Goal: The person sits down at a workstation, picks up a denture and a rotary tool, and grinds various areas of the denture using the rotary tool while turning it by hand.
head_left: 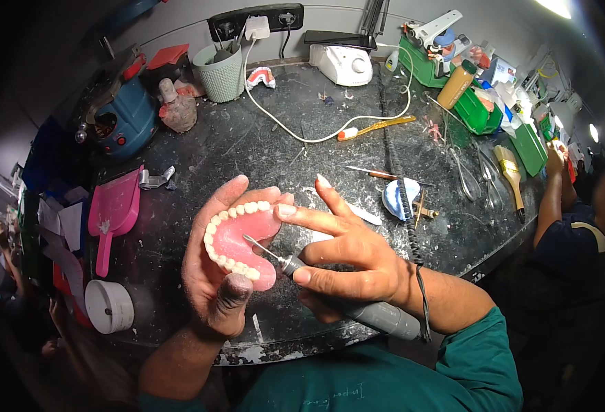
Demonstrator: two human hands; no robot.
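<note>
Denture plate [232,237], pink with a curved row of cream teeth, sits in our left hand [198,264], held up over the front part of the bench [282,158]. Our left fingers wrap the outer side of the arch and our thumb lies against the lower teeth, so this hand is clamped on the plate. Our right hand [357,257] is close beside it, closed around a grey handpiece [385,319] with a slim metal bur [264,248]. The bur's tip points at the pink inner surface; we cannot tell whether it touches. Our right index finger stretches to the far end of the tooth row.

A coiled black cord [410,226] runs across the bench by our right wrist. Beyond our hands we have a blue and white dish [393,199], and farther right a wide paintbrush [510,172]; a white control box [340,65] stands at the back. To our left are a pink dustpan [118,202] and a white round tub [117,309]. Another person's arm [549,196] shows at far right.
</note>
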